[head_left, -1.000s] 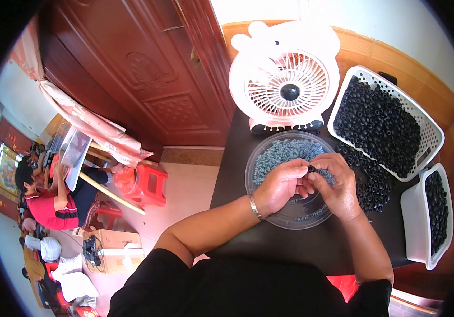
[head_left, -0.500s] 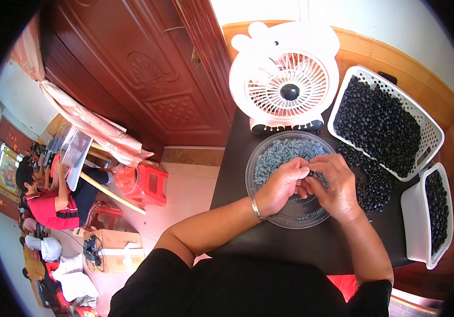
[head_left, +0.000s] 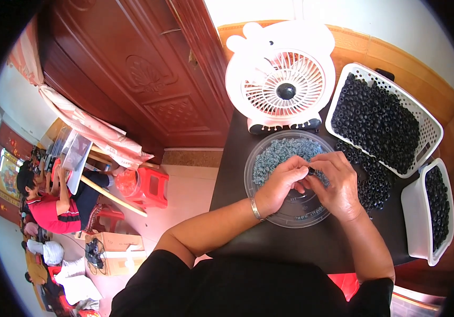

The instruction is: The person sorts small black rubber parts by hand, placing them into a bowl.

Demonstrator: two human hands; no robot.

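The left hand (head_left: 280, 185) and right hand (head_left: 340, 182) pinch a small black piece (head_left: 311, 170), mostly hidden between them, over a partly covered clear tub (head_left: 290, 212).

Passage available over the tabletop (head_left: 301, 245) nearside of the round tub (head_left: 285, 219); fan (head_left: 286, 91) obstructs the far side, large basket (head_left: 432, 132) and narrower bin (head_left: 416, 222) the right.

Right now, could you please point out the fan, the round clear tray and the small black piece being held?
Fan (head_left: 286, 91), head view: on its dark central hub.
Round clear tray (head_left: 290, 212), head view: on its bare near part.
Small black piece (head_left: 311, 171), head view: on its visible dark surface.
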